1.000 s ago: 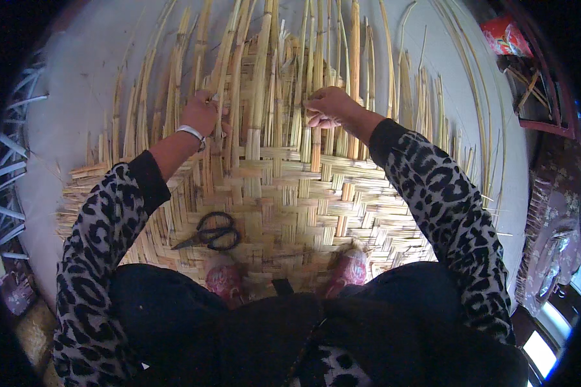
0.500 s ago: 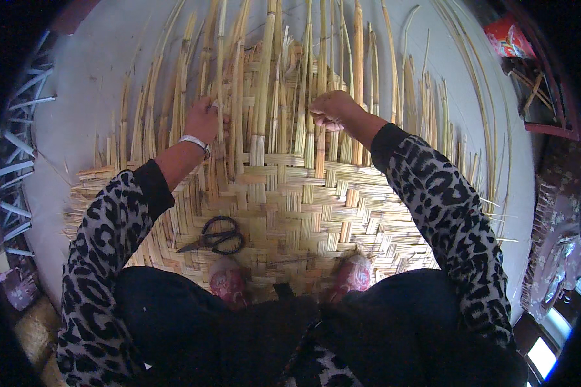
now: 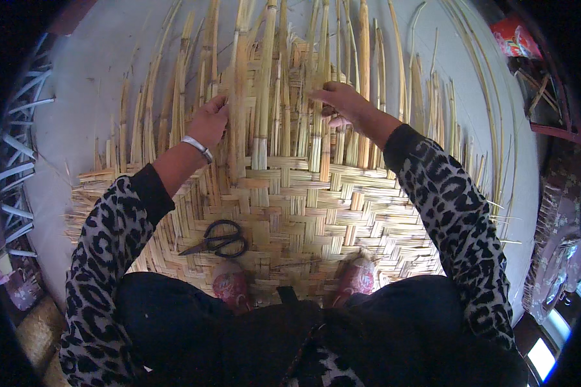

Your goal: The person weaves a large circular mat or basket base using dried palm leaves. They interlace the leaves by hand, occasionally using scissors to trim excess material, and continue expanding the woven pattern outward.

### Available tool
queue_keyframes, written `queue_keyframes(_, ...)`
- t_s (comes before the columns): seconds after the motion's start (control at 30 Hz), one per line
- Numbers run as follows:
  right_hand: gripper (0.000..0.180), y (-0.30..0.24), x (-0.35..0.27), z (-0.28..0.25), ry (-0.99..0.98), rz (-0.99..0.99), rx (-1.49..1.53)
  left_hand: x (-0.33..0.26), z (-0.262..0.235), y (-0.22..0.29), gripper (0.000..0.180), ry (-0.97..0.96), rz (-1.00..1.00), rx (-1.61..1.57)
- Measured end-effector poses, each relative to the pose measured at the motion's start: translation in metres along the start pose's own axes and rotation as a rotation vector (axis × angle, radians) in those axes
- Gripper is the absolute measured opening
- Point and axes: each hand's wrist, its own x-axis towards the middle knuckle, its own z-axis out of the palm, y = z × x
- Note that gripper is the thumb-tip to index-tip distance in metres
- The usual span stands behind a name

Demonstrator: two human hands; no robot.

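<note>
A half-woven mat (image 3: 290, 216) of flattened pale cane strips lies on the floor. Loose strip ends (image 3: 265, 77) stretch away from its far edge. My left hand (image 3: 211, 122), with a pale band at its wrist, is closed at the edge of a wide cane strip (image 3: 239, 122) left of centre; the strip is smeared by motion. My right hand (image 3: 347, 106) pinches at another strip (image 3: 323, 71) right of centre, its fingertips partly blurred. Black-handled scissors (image 3: 221, 240) rest on the woven part, in front of my left shoe (image 3: 231, 284).
My right shoe (image 3: 355, 280) also stands on the mat. Pale metal bars (image 3: 20, 145) line the left side. A dark rack (image 3: 555, 109) with a red packet (image 3: 515, 39) and a patterned fringed cloth (image 3: 555, 226) are at the right. Long thin canes (image 3: 490, 97) curve along the right floor.
My left hand has come slightly nearer, and the strip beside it has shifted right. My right hand has moved a little to the right, its fist loosening into a pinch.
</note>
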Motion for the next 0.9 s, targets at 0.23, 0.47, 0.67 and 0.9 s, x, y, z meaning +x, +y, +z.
queue_keyframes(0.23, 0.055, -0.007, -0.003, 0.011, -0.227, -0.211, -0.355, -0.008, 0.002, 0.02, 0.029, -0.199, -0.277, -0.378)
queue_keyframes(0.47, 0.079, -0.028, -0.013, 0.019, -0.504, -0.169, 0.619, -0.008, -0.004, 0.024, 0.03, -0.326, -0.182, -0.375)
queue_keyframes(0.67, 0.082, -0.039, -0.012, 0.03, -0.449, -0.182, 0.351, -0.015, 0.002, 0.049, 0.023, -0.246, -0.349, -0.324)
queue_keyframes(0.9, 0.053, -0.048, -0.008, 0.038, -0.402, 0.036, 0.376, -0.019, 0.006, 0.048, 0.025, -0.211, -0.38, -0.371)
